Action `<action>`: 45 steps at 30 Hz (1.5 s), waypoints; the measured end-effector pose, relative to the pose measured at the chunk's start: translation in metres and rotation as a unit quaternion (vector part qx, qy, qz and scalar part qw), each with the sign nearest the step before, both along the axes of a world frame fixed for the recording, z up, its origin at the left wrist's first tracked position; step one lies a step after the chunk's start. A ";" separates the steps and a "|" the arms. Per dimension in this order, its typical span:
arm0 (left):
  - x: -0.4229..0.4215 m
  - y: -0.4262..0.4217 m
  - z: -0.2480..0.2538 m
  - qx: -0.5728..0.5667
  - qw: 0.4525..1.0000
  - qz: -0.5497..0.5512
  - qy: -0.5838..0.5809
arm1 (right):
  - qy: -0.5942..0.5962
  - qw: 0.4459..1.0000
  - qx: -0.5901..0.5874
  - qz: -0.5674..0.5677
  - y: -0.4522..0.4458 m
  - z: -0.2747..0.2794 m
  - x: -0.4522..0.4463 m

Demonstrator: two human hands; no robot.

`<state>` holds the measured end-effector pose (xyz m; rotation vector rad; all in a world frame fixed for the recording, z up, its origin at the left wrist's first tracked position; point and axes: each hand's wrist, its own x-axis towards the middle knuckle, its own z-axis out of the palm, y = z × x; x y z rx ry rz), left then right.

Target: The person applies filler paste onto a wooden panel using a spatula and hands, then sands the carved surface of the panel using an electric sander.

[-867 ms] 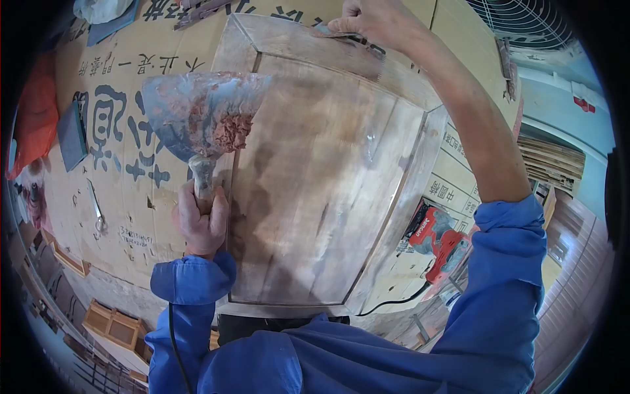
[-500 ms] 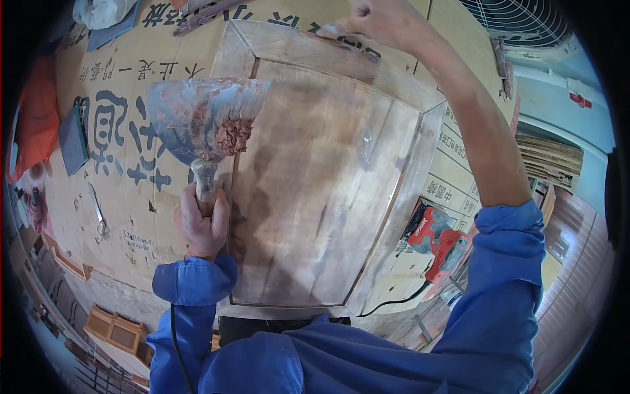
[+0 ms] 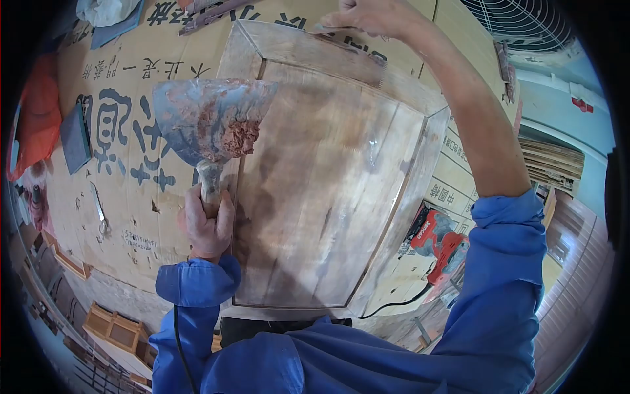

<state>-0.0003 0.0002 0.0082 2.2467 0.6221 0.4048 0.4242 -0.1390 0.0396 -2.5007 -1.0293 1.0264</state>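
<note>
Wooden panel [image 3: 321, 190] | face up, long axis fore-aft, far end skewed right | my left hand [image 3: 210, 223] clamps scraper [image 3: 190, 121]; right hand [image 3: 371, 16] apart, hold unclear

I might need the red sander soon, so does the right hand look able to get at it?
Probably yes: the red sander lies beside the wooden panel, on the right hand's side, with nothing seen on top. Its fingers seem to hold a thin blade, though, which might need setting down.
</note>
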 end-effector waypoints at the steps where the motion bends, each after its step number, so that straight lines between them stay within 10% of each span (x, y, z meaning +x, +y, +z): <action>1: 0.000 0.000 0.000 0.000 1.000 0.001 0.001 | 0.018 0.999 0.026 0.003 0.007 -0.004 -0.001; 14: 0.000 -0.001 -0.002 -0.015 1.000 0.004 -0.005 | -0.164 0.985 0.031 0.032 -0.021 -0.003 -0.002; 19: 0.001 -0.002 0.000 -0.015 1.000 -0.005 -0.008 | -0.081 0.995 -0.013 0.062 -0.011 0.007 0.000; 24: 0.001 0.000 0.000 0.000 1.000 -0.001 -0.009 | 0.254 0.955 0.154 0.028 0.015 -0.039 0.002; 35: 0.002 -0.003 -0.002 -0.018 1.000 0.002 -0.023 | -0.031 0.971 -0.234 0.039 -0.013 0.039 0.003; 41: 0.002 -0.001 -0.004 -0.033 0.999 0.000 -0.041 | -0.150 0.987 -0.050 -0.039 -0.067 0.037 -0.029; 45: 0.002 -0.004 -0.010 -0.034 0.998 -0.007 -0.057 | 0.036 0.966 0.071 -0.244 -0.082 0.059 -0.113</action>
